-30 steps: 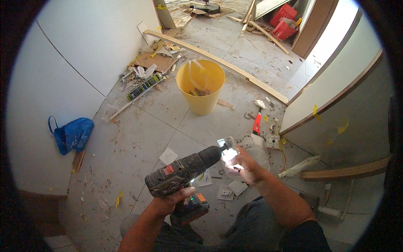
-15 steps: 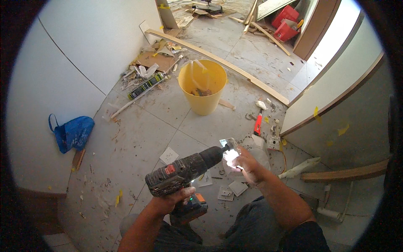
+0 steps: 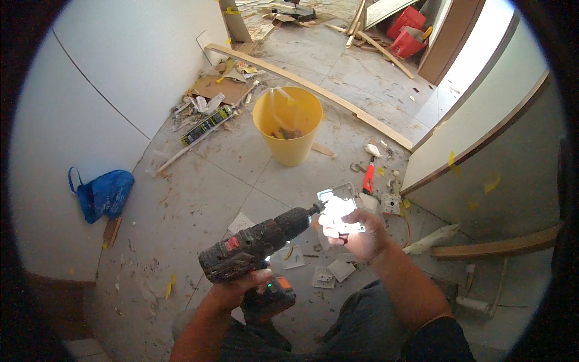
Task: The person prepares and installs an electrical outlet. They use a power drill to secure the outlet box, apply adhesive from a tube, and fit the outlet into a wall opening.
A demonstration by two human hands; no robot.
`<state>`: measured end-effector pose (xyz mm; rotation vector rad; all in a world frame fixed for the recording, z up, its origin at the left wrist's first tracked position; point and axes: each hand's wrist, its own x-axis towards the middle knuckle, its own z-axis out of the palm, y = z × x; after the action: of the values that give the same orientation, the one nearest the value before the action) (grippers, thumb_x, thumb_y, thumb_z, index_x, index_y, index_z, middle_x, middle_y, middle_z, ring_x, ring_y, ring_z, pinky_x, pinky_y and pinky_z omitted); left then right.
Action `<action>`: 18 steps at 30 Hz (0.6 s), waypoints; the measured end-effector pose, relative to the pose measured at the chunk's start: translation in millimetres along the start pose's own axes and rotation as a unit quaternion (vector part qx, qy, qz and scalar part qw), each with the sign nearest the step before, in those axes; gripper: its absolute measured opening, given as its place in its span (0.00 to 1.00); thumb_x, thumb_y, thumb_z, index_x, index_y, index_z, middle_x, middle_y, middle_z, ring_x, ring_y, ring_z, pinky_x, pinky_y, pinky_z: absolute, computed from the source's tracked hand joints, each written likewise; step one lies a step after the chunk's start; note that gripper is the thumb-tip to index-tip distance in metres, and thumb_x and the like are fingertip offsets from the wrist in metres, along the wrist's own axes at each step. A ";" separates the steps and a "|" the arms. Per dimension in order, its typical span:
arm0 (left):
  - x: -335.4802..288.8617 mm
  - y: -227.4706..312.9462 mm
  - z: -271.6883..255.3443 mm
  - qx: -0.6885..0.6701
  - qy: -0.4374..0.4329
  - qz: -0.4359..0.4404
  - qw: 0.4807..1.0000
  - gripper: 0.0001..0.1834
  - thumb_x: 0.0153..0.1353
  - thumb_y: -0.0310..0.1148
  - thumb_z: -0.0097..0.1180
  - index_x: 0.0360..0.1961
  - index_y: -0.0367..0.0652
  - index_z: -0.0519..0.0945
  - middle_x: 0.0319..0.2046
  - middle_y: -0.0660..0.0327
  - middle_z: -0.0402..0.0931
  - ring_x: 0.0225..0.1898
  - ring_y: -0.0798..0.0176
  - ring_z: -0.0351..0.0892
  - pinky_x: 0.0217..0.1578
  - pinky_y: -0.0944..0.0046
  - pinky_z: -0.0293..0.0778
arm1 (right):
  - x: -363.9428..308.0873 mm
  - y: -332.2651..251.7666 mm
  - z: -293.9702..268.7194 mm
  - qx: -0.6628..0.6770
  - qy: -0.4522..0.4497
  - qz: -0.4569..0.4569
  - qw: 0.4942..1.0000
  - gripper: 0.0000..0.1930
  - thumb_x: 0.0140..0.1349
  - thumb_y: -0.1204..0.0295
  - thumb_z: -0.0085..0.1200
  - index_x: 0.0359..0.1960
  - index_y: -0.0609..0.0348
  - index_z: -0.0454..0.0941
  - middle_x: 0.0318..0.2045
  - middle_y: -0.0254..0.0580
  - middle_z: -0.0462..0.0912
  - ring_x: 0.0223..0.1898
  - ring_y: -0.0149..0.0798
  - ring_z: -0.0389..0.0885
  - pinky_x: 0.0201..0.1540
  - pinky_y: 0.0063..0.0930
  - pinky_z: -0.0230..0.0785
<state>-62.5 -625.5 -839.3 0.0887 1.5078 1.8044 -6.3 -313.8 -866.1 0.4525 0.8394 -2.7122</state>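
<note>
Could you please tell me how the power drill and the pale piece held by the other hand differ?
The power drill is dark and grimy; the pale piece is glaringly bright, its detail washed out.
The power drill is bulkier than the pale piece.
The left hand grips the power drill; the right hand holds the pale piece.
Both are held above the floor.

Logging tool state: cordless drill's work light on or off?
On: the work light glows white on the cordless drill, and the plate before it glares.
</note>
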 end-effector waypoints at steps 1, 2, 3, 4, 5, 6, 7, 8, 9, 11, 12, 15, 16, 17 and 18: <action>0.1 -4.0 -5.9 -0.003 -0.008 -0.008 1.000 0.09 0.61 0.27 0.68 0.37 0.44 0.78 0.22 0.67 0.74 0.22 0.70 0.72 0.25 0.65 0.69 | -0.2 -1.0 0.8 0.027 -0.025 0.013 0.999 0.26 0.54 0.66 0.60 0.55 0.64 0.73 0.38 0.40 0.77 0.36 0.36 0.73 0.37 0.30 0.65; 0.0 -5.9 -8.9 -0.005 -0.016 -0.016 1.000 0.09 0.61 0.27 0.68 0.37 0.44 0.78 0.22 0.67 0.74 0.22 0.70 0.72 0.25 0.65 0.69 | -0.3 -0.6 7.6 0.034 -0.017 0.008 0.999 0.25 0.53 0.66 0.60 0.52 0.65 0.74 0.39 0.41 0.77 0.35 0.37 0.72 0.37 0.30 0.64; -0.3 -5.8 -9.4 -0.009 -0.014 -0.023 1.000 0.09 0.61 0.27 0.68 0.37 0.44 0.78 0.22 0.67 0.74 0.22 0.70 0.72 0.25 0.65 0.69 | 1.2 -1.4 7.8 0.050 -0.040 0.010 0.998 0.25 0.53 0.66 0.60 0.52 0.66 0.74 0.40 0.42 0.77 0.36 0.37 0.72 0.37 0.31 0.64; -0.1 -5.9 -9.1 -0.014 -0.014 -0.031 0.999 0.09 0.60 0.27 0.68 0.37 0.44 0.78 0.22 0.68 0.74 0.22 0.70 0.72 0.25 0.65 0.69 | 1.9 -3.1 7.6 0.064 -0.062 0.012 0.996 0.25 0.53 0.66 0.60 0.52 0.66 0.74 0.40 0.42 0.77 0.36 0.38 0.73 0.37 0.31 0.64; -0.1 -5.6 -8.7 -0.019 -0.013 -0.038 0.999 0.09 0.60 0.27 0.68 0.37 0.44 0.78 0.22 0.68 0.74 0.22 0.70 0.72 0.25 0.65 0.69 | 2.3 -3.8 7.3 0.078 -0.084 0.014 0.993 0.26 0.53 0.66 0.60 0.52 0.66 0.74 0.41 0.43 0.77 0.36 0.38 0.73 0.37 0.31 0.65; -0.6 -2.3 -5.9 -0.022 -0.013 -0.031 0.999 0.09 0.60 0.27 0.68 0.37 0.44 0.78 0.22 0.68 0.74 0.22 0.70 0.72 0.25 0.65 0.69 | 3.5 -2.3 3.1 0.075 -0.086 0.015 0.993 0.26 0.53 0.66 0.60 0.53 0.67 0.74 0.42 0.43 0.78 0.38 0.39 0.74 0.38 0.31 0.65; -1.1 3.0 -0.7 -0.025 -0.015 -0.024 0.999 0.09 0.60 0.27 0.69 0.37 0.44 0.78 0.22 0.68 0.74 0.22 0.70 0.72 0.25 0.65 0.69 | 4.9 0.7 -5.1 0.071 -0.088 0.016 0.994 0.26 0.53 0.66 0.60 0.53 0.67 0.74 0.43 0.44 0.78 0.39 0.39 0.75 0.38 0.31 0.66; -1.4 5.3 2.2 -0.029 -0.016 -0.017 0.999 0.09 0.60 0.28 0.69 0.37 0.44 0.78 0.22 0.68 0.74 0.22 0.71 0.72 0.25 0.65 0.69 | 5.8 3.7 -11.0 0.067 -0.089 0.016 0.994 0.27 0.53 0.66 0.60 0.53 0.67 0.74 0.44 0.45 0.79 0.40 0.40 0.76 0.38 0.31 0.66; -1.2 4.2 2.1 -0.008 -0.015 -0.018 1.000 0.10 0.60 0.28 0.69 0.38 0.44 0.78 0.22 0.68 0.74 0.22 0.71 0.72 0.25 0.65 0.70 | 5.4 6.6 -13.9 0.046 -0.072 0.015 0.996 0.26 0.53 0.66 0.60 0.54 0.66 0.74 0.45 0.45 0.79 0.41 0.40 0.77 0.38 0.31 0.67; -1.5 4.2 0.8 0.032 -0.013 -0.023 0.999 0.10 0.61 0.28 0.68 0.39 0.44 0.78 0.22 0.68 0.74 0.22 0.71 0.72 0.25 0.65 0.70 | 5.4 10.8 -15.8 0.006 -0.036 0.016 0.999 0.26 0.54 0.67 0.60 0.54 0.66 0.74 0.46 0.45 0.80 0.42 0.41 0.78 0.38 0.31 0.67; -1.8 5.3 1.9 0.021 -0.016 -0.026 0.999 0.10 0.61 0.28 0.68 0.40 0.44 0.78 0.22 0.68 0.74 0.22 0.71 0.73 0.26 0.65 0.70 | 5.5 10.9 -14.1 -0.003 -0.024 0.018 1.000 0.25 0.53 0.67 0.59 0.54 0.65 0.74 0.43 0.45 0.80 0.39 0.40 0.76 0.37 0.31 0.66; -2.0 7.8 4.7 0.008 -0.030 -0.030 0.999 0.10 0.62 0.29 0.68 0.40 0.44 0.79 0.23 0.68 0.74 0.23 0.71 0.73 0.26 0.65 0.71 | 4.3 11.0 -2.6 -0.047 0.011 0.016 0.999 0.23 0.52 0.69 0.57 0.52 0.62 0.74 0.37 0.43 0.78 0.35 0.37 0.73 0.35 0.31 0.63; -2.3 8.1 3.6 0.016 -0.034 -0.030 0.999 0.10 0.62 0.29 0.68 0.40 0.44 0.79 0.24 0.68 0.74 0.23 0.71 0.73 0.26 0.65 0.71 | 4.3 10.7 3.1 -0.071 0.021 0.015 0.997 0.23 0.53 0.70 0.58 0.52 0.61 0.74 0.37 0.42 0.78 0.35 0.36 0.73 0.36 0.31 0.63; -2.7 8.3 2.8 0.024 -0.037 -0.031 0.999 0.09 0.62 0.30 0.68 0.41 0.44 0.79 0.24 0.68 0.74 0.23 0.72 0.73 0.26 0.65 0.71 | 4.5 10.8 7.0 -0.094 0.032 0.013 0.995 0.22 0.53 0.71 0.58 0.51 0.61 0.74 0.37 0.42 0.77 0.35 0.36 0.74 0.36 0.31 0.64; -2.5 9.7 3.4 0.019 -0.042 -0.030 0.998 0.10 0.62 0.30 0.68 0.41 0.44 0.79 0.25 0.68 0.74 0.24 0.71 0.73 0.26 0.65 0.71 | 5.1 11.6 9.0 -0.107 0.037 0.010 0.994 0.21 0.53 0.71 0.58 0.51 0.60 0.74 0.37 0.40 0.77 0.36 0.35 0.74 0.36 0.31 0.64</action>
<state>-63.9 -624.3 -828.9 0.1342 1.4707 1.7039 -9.0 -329.0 -866.7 0.5134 1.1235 -2.5638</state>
